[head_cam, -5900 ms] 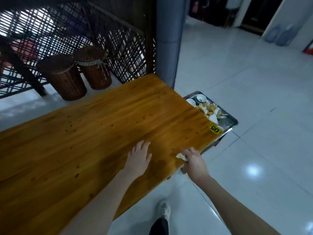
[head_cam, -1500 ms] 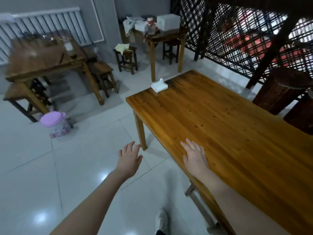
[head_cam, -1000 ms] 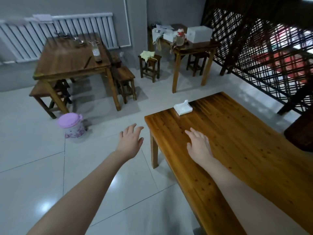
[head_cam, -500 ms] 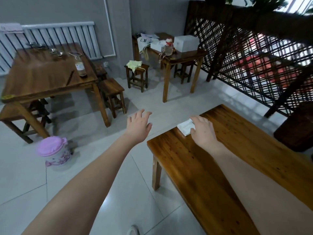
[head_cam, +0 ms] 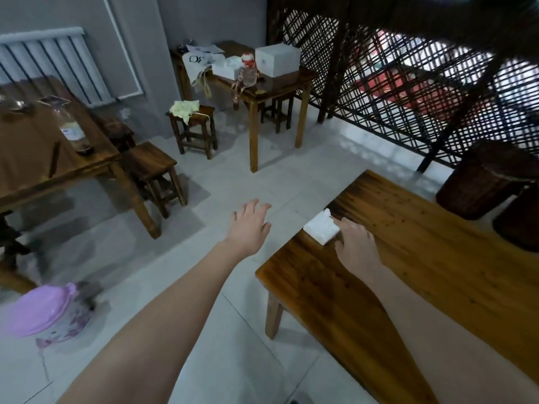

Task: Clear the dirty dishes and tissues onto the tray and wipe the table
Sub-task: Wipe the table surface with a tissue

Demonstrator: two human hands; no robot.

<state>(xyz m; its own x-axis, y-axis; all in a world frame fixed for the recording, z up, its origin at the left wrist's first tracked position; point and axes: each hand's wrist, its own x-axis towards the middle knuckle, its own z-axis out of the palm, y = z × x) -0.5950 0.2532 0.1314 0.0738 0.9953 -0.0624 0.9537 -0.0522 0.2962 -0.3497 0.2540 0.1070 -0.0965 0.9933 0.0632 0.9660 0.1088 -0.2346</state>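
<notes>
- A purple-lidded bin [head_cam: 40, 312] stands on the pale tiled floor at the near left, blurred.
- The long wooden bench [head_cam: 423, 258] runs along the right side, its top bare apart from one item.
- The left hand [head_cam: 250, 225] hangs over the floor just off the bench's corner, released, with its fingers spread and nothing in it.
- The right hand [head_cam: 357, 246] rests on the bench top and is grasping a white tissue pack [head_cam: 320, 230], forefinger along one side and thumb at the near corner.
- The tissue pack lies flat by the bench's far left edge.
- Dark wicker baskets [head_cam: 478, 182] sit on the floor beyond the bench, against a lattice screen [head_cam: 408, 83].
- Farther off, a stool [head_cam: 194, 132] carries a yellow cloth [head_cam: 185, 109].
- A small table [head_cam: 274, 83] behind it holds a white box [head_cam: 277, 61].
</notes>
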